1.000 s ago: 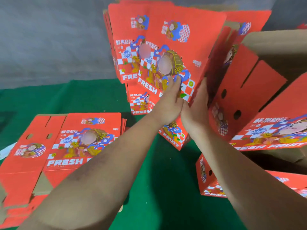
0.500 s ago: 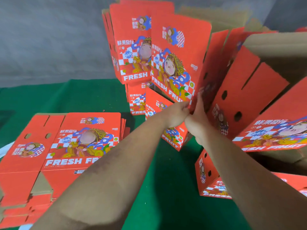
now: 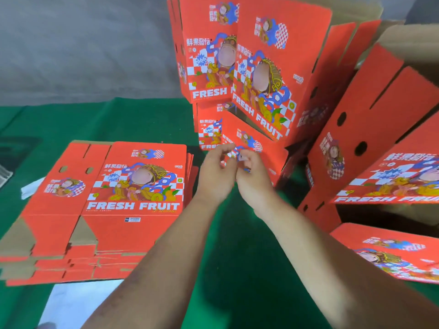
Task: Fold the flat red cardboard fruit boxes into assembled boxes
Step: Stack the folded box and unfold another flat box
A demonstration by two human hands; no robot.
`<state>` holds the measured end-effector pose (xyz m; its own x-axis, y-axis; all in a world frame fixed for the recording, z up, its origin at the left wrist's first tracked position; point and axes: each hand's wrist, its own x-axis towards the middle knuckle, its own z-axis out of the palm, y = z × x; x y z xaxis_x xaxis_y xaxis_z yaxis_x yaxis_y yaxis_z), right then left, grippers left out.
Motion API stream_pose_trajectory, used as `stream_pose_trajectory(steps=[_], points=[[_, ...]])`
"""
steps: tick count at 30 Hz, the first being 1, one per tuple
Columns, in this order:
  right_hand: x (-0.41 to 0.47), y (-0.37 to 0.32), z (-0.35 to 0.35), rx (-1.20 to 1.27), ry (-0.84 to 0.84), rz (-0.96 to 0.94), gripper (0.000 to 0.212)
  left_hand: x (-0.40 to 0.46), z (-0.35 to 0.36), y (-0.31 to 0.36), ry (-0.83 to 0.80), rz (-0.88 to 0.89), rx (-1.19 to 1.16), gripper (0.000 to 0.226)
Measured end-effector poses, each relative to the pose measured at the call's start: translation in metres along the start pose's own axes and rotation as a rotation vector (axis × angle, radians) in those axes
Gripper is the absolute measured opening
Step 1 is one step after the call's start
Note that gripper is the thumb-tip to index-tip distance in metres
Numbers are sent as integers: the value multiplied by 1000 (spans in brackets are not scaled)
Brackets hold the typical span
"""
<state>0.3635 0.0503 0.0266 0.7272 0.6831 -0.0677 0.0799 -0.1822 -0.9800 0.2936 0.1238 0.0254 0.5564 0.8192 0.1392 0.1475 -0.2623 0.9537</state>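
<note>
Both hands hang side by side over the green table cover (image 3: 133, 119), fingers loosely curled, gripping nothing: left hand (image 3: 217, 173), right hand (image 3: 253, 175). Just beyond them an opened red fruit box (image 3: 273, 74) leans against stacked assembled boxes (image 3: 206, 55). A stack of flat red boxes (image 3: 114, 210) lies left

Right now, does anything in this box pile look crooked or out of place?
Yes. The front assembled box leans tilted against the upright ones behind it. The flat stack on the left lies fanned, its lower sheets poking out unevenly. No tears visible.
</note>
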Motion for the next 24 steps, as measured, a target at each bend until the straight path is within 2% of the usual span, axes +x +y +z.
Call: stream_pose_trajectory(steps=[2, 4, 6, 9, 13, 15, 19, 21, 24], points=[[-13, 13, 21, -77, -104, 101, 47, -13, -31, -38, 108, -86, 257, 39], [-30, 23, 41, -77, -238, 226, 51, -33, -64, -79, 110, -318, 595, 55], [-44, 30, 59, -58, -327, 336, 51, -57, -86, -112, -47, -537, 808, 75], [-58, 36, 81, -19, -366, 498, 50, -82, -91, -139, -222, -482, 985, 88], [-64, 50, 96, -94, -337, 577, 59, -87, -75, -132, -253, -385, 984, 60], [-66, 57, 96, -78, -314, 657, 60, -93, -66, -120, -301, -369, 1028, 53], [-63, 67, 84, 280, -362, 846, 30, -109, -52, -87, -316, -265, 980, 55], [-61, 69, 77, 395, -293, 849, 21, -118, -42, -68, -311, -154, 863, 63], [-55, 70, 55, 328, -180, 799, 17, -133, -51, -53, -242, -19, 403, 55]])
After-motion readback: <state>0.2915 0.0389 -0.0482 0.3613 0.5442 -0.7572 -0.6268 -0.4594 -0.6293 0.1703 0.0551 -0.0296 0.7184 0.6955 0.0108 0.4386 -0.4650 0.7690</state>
